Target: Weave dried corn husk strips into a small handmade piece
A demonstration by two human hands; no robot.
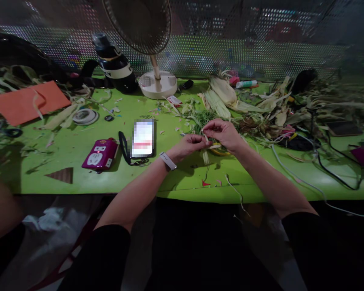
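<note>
Black sleeves (100, 258) framed the bottom of the view, and from them both bare forearms reached over the near edge of the green bench (79, 178). The left hand (191, 144), with a pale watch (168, 160) on its wrist, and the right hand (223, 133) met just inside that edge, a little right of its middle. Between them was a narrow husk strip (206, 155). The left thumb and fingers pinched it low. The right fingertips were pressed together on its upper part, just above the left hand. The loose end hung down towards the bench, beside a yellow loop (221, 152) lying under the right hand.

The work looked like fine folding or twisting of the strip. Doing it well probably called for keeping the two pinches close together, so the dry strip stayed flat and did not split along its grain. The left hand seemed best used as the anchor while the right made the small turns. How tightly either hand pressed could not be told.

Thin green strands (200, 119) lay just behind the hands. A husk pile (221, 97) spread towards the far right corner, near enough to snag the hanging end. To the left lay a phone (143, 138) and a magenta socket block (100, 153). A fan base (158, 84) stood at the far edge, well apart from the hands.
</note>
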